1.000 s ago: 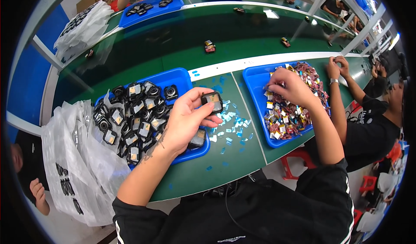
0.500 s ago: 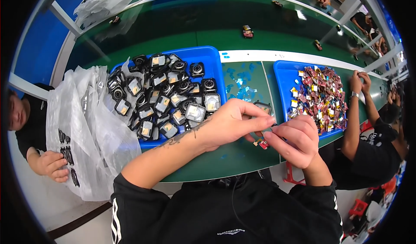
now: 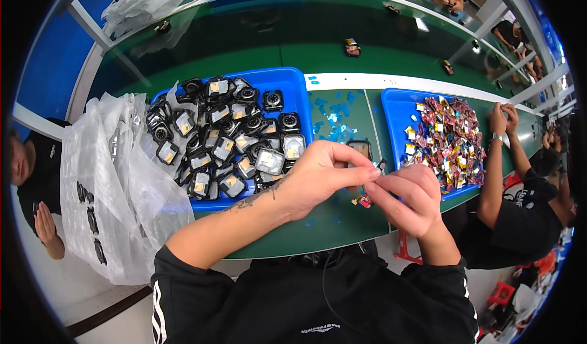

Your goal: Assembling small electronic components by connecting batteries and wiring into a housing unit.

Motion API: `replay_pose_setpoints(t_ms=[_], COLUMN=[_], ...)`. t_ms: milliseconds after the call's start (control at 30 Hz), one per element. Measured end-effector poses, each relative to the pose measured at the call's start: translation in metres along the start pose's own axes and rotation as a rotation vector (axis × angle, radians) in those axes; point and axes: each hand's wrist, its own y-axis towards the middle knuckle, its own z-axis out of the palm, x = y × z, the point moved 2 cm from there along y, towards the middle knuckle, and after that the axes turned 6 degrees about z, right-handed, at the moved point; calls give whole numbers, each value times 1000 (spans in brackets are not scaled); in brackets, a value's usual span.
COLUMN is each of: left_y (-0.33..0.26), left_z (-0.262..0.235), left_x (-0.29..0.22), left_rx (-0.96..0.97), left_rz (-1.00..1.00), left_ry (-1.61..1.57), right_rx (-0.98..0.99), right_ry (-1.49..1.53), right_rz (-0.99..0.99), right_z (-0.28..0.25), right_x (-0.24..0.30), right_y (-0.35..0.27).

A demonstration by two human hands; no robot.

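My left hand [image 3: 327,176] and my right hand [image 3: 413,198] meet over the green bench, thumbs and fingertips pinched together. A small dark piece [image 3: 382,164] shows at the fingertips, too small to name. Just beyond my left fingers is a dark square watch case [image 3: 359,147]. Below the fingertips, partly covered by them, a small red and gold electronic part [image 3: 365,201] appears to lie on the bench. Left of my hands, a blue tray [image 3: 299,78] is heaped with black watch bodies [image 3: 225,147]. To the right, another blue tray [image 3: 391,109] holds red and gold parts with white tabs [image 3: 449,142].
Blue film scraps [image 3: 333,115] litter the bench between the trays. Clear plastic sheeting [image 3: 104,179] with watch parts hangs at the left, near a co-worker's hand [image 3: 44,223]. Another co-worker's hands [image 3: 502,118] work beyond the right tray. Parts sit on the green conveyor [image 3: 306,44] ahead.
The scene has shifted slightly left. The small dark piece now shows more plainly above my fingertips. The co-worker's hand at the left has come off the plastic sheeting.
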Motion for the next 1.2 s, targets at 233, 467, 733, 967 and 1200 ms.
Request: replay_pose_setpoints(t_ms=[233, 467, 733, 967, 1200], left_y=[-1, -5, -5, -3, 3], left_z=[5, 7, 6, 3, -3], left_x=[-12, -11, -12, -10, -7], left_rx=[-34, -57, -15, -138, -179], left_rz=[338, 445, 553, 448, 398], left_ry=[599, 580, 690, 598, 356], right_rx=[-225, 156, 239, 283, 290], right_ry=[678, 1175, 985, 80, 147], right_rz=[1036, 1221, 1237, 768, 954], right_z=[5, 5, 14, 24, 20], right_x=[-4, -22, -20, -27, -43], right_y=[-9, -8, -5, -5, -13])
